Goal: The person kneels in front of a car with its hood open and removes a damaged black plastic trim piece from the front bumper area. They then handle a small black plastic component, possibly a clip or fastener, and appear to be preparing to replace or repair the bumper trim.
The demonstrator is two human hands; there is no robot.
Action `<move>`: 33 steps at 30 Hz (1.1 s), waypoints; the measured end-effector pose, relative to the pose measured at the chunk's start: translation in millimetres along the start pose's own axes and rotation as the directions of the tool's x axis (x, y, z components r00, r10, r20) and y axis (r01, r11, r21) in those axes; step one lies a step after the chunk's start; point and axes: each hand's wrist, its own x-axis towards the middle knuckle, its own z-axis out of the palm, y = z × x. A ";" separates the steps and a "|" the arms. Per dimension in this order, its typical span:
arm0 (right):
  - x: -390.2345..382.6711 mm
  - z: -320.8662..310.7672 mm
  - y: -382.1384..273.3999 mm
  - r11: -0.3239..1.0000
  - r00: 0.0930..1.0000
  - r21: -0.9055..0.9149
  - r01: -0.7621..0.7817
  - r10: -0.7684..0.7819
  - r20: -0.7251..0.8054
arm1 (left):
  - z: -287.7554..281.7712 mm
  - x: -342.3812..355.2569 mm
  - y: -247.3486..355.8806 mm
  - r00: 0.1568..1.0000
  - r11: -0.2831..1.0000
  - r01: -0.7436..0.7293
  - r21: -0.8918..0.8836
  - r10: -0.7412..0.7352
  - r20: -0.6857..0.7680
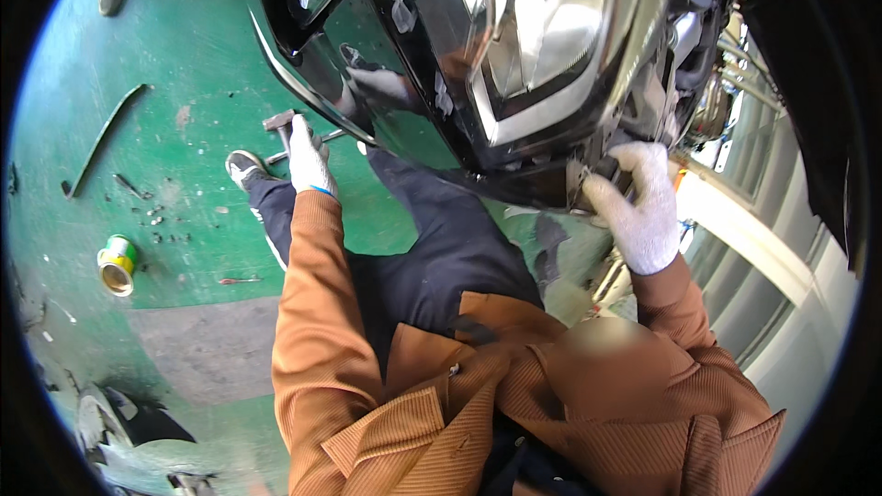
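A: Where is the person's white-gloved left hand (310, 154) working?

B: It is reaching in at ten o'clock from the middle of the view, its fingers curling around a metal hammer with a blocky grey head (278, 119). That head is jutting past the glove, between ten and eleven o'clock. A thin metal bar (333, 135) is showing just beside the glove at two o'clock; whether the hand is holding that too, one cannot be telling from here.

A: And the white-gloved right hand (640, 207)?

B: At three o'clock, it is grasping the lower corner of the glossy black car front section (459, 142), thumb and fingers closing on the edge.

A: Where is that section sitting?

B: It is filling the view from eleven to one o'clock, and a large clear-lensed headlight (537, 46) is gleaming in it at one.

A: What is lying around on the left?

B: On the green painted floor (211, 211), a yellow-and-green round can (117, 266) is resting near nine o'clock, a long dark curved strip (103, 142) is lying just above it, and a flat grey mat (216, 349) is spreading at eight.
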 end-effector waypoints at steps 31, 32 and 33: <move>-2.7 -1.2 4.3 0.995 0.995 0.012 -0.095 0.095 0.036 | 94.3 17.0 10.3 0.985 0.806 0.166 -0.569 -0.162 0.059; -1.9 -5.4 4.3 0.999 0.997 -0.034 -0.022 0.024 0.077 | 96.2 7.1 11.8 0.987 0.806 0.146 -0.573 -0.160 0.027; -4.1 -6.3 7.1 0.996 0.996 -0.071 0.057 -0.052 0.068 | 100.3 -5.4 11.4 0.987 0.810 0.132 -0.572 -0.163 -0.004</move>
